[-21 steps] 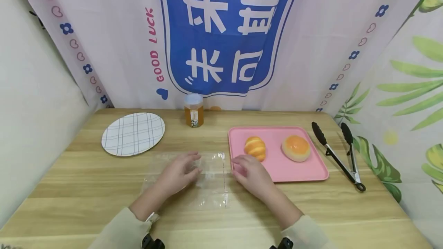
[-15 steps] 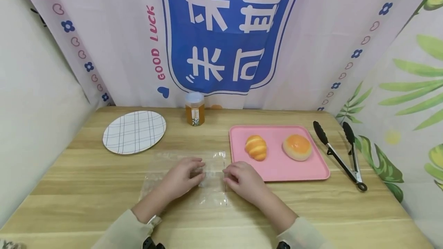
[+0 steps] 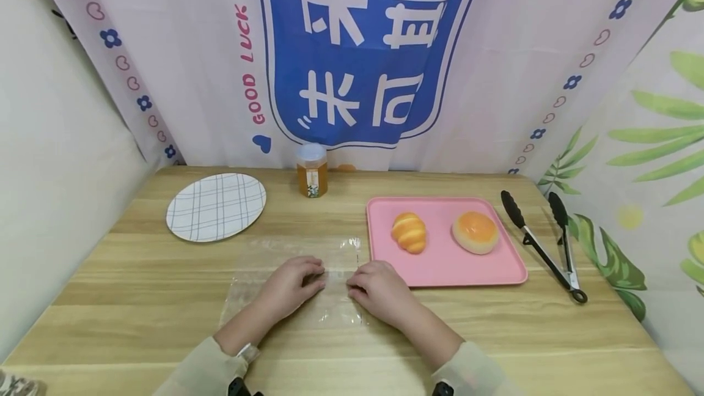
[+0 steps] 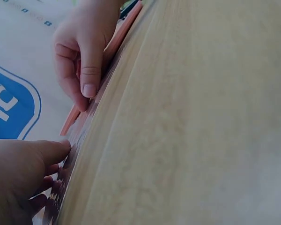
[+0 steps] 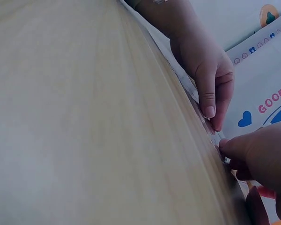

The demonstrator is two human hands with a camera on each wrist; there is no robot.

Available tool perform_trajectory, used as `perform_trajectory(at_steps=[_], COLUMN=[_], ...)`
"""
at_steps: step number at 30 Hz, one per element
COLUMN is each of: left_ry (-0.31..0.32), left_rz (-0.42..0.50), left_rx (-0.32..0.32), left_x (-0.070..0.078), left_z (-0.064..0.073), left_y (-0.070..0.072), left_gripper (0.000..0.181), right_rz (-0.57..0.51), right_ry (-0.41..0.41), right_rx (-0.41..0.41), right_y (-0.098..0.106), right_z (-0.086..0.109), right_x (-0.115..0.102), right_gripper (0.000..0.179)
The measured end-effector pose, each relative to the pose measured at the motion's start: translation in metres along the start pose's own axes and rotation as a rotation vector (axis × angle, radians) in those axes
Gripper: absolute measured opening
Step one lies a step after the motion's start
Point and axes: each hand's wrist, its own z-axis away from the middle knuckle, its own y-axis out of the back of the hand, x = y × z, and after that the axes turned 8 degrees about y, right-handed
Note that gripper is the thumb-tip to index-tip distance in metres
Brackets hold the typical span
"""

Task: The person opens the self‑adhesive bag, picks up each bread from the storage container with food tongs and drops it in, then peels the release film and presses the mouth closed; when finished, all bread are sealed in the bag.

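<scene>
A clear plastic bag [image 3: 341,310] lies flat on the wooden table, its seam running along the right side. My left hand [image 3: 293,286] rests over the bag's middle with relaxed, slightly bent fingers. Just inside the seam, my right hand [image 3: 381,291] has its loosely bent fingers at the bag. A short gap separates the fingertips of the two hands. Both wrist views show fingertips low at the film, with my left hand [image 4: 23,176] and my right hand [image 5: 260,159] close by; the contact under them is partly hidden. No fold of film shows between thumb and fingers.
A pink tray [image 3: 445,274] at the right carries a croissant-shaped bread [image 3: 409,233] and a round bun [image 3: 475,233]. Black-tipped tongs [image 3: 550,258] lie beyond it. At the back stand a checked plate [image 3: 216,207] and a honey-coloured jar [image 3: 311,170].
My right hand has come left, from the tray's edge onto the bag's seam side. My left hand has shifted slightly right and nearer to me. The view has tilted down a little.
</scene>
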Motion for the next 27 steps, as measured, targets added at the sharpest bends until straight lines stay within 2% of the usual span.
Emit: perform_trajectory(at_steps=[12,17,24,27], left_ry=[0.039,0.033,-0.006,0.016], left_rz=[-0.032,-0.020,0.030,0.044], left_rx=[0.029,0.067,0.126,0.149], left_x=[-0.0059,-0.0080,-0.0080,-0.0063], left_z=[-0.0001,0.0001,0.0015,0.0022], left_y=[-0.0026,-0.0034,0.0007,0.0043], left_gripper=[0.017,0.012,0.003,0.006], right_rz=[0.001,-0.005,-0.002,-0.008], right_ry=[-0.003,-0.006,-0.003,-0.006], right_rx=[-0.027,-0.027,-0.028,-0.032], right_y=[-0.0009,-0.0007,0.0006,0.0017], right_z=[-0.0009,-0.0001,-0.0005,-0.0010], right_x=[-0.0022,-0.0026,-0.0036,-0.0048], right_gripper=[0.014,0.014,0.014,0.014])
